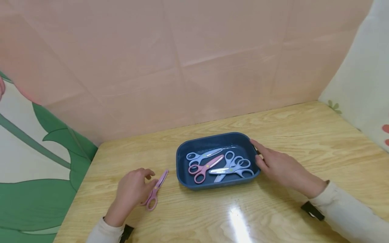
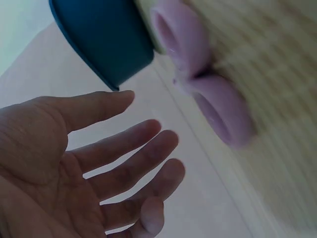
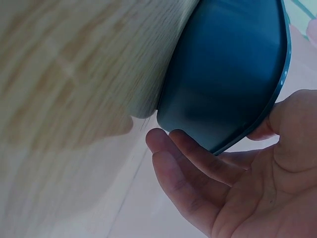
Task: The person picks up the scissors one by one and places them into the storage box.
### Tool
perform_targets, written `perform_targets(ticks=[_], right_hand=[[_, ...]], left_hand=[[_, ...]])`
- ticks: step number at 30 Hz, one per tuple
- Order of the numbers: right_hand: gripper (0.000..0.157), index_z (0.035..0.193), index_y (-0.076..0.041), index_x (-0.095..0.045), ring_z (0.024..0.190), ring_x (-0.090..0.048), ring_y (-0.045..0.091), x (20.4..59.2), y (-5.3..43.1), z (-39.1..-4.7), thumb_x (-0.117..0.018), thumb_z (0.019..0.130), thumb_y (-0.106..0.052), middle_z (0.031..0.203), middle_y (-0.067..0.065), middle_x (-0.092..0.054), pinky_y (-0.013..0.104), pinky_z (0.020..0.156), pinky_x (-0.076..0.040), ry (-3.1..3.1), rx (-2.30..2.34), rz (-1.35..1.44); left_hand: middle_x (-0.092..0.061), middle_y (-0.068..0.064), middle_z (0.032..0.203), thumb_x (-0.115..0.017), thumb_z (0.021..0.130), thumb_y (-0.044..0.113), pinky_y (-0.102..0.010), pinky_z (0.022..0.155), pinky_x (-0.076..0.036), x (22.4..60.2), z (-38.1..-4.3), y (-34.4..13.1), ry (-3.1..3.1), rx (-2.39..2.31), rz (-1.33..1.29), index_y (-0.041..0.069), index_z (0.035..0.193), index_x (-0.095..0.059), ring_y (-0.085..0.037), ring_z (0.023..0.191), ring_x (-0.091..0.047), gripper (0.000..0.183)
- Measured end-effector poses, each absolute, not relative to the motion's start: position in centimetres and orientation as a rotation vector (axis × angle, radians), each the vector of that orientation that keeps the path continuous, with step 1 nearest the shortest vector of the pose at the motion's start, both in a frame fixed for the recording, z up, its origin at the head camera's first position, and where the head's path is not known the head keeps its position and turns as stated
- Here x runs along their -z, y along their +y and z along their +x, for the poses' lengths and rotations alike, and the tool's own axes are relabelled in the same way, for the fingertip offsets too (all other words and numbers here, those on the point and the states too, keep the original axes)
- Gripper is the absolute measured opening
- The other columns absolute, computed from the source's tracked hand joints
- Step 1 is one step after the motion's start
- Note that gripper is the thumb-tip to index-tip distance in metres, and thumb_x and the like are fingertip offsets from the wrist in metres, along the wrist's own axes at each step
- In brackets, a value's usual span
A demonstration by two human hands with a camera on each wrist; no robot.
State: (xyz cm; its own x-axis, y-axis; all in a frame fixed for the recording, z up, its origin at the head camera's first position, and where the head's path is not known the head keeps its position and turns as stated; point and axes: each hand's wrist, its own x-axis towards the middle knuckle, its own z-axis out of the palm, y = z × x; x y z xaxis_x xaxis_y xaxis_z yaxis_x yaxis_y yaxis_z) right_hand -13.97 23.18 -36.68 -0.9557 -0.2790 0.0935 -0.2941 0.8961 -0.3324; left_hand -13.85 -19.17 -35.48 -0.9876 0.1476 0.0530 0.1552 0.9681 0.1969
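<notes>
Pink scissors (image 1: 155, 192) lie on the wooden table, blades pointing away, handle loops near the front. Over their left side hovers my left hand (image 1: 135, 187), fingers loosely bent and holding nothing; in the left wrist view the palm and spread fingers (image 2: 157, 178) are apart from the pink handles (image 2: 225, 109). A dark blue tray (image 1: 194, 185) stands right of them. My right hand (image 1: 281, 168) holds its right end, the thumb at the rim in the right wrist view, where the tray wall (image 3: 218, 74) hides the thumb's tip.
Inside the tray lie another pair of pink scissors (image 1: 207, 167) and several light-blue scissors (image 1: 232, 168), some overlapping. A pinkish cloth (image 1: 197, 67) hangs behind the table (image 1: 291, 128). Patterned sheets (image 1: 33, 202) flank it on both sides.
</notes>
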Motion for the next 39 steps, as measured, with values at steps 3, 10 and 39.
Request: perform_targets(ticks=[3,10,39], right_hand=[[0.057,0.154,-0.003,-0.031,0.111,-0.067,0.039,36.6,23.1,-14.0,-0.046,0.105,-0.026,0.137,0.027,-0.059,0.057,0.086,-0.056,-3.016,-0.538,0.456],[0.057,0.155,-0.004,-0.03,0.115,-0.064,0.043,36.5,23.1,-13.8,-0.043,0.105,-0.027,0.141,0.028,-0.054,0.058,0.087,-0.055,-3.036,-0.543,0.428],[0.057,0.156,-0.005,-0.029,0.113,-0.065,0.04,36.5,23.1,-13.7,-0.042,0.105,-0.027,0.143,0.028,-0.052,0.057,0.083,-0.056,-3.052,-0.541,0.42]], left_hand=[[-0.075,-0.002,0.093,-0.077,0.084,0.028,-0.024,0.049,-0.043,35.7,-13.7,-19.9,-3.119,0.302,-0.213,0.013,0.1,-0.076,-0.012,0.066,-0.061,0.022],[-0.073,0.001,0.09,-0.077,0.084,0.029,-0.026,0.051,-0.043,35.6,-13.5,-20.8,-3.177,0.256,-0.212,0.016,0.09,-0.074,-0.012,0.066,-0.059,0.014],[-0.06,0.007,0.079,-0.087,0.072,0.028,-0.031,0.056,-0.042,36.0,-13.4,-21.2,-3.322,0.189,-0.324,0.022,0.084,-0.074,-0.012,0.068,-0.051,0.018]])
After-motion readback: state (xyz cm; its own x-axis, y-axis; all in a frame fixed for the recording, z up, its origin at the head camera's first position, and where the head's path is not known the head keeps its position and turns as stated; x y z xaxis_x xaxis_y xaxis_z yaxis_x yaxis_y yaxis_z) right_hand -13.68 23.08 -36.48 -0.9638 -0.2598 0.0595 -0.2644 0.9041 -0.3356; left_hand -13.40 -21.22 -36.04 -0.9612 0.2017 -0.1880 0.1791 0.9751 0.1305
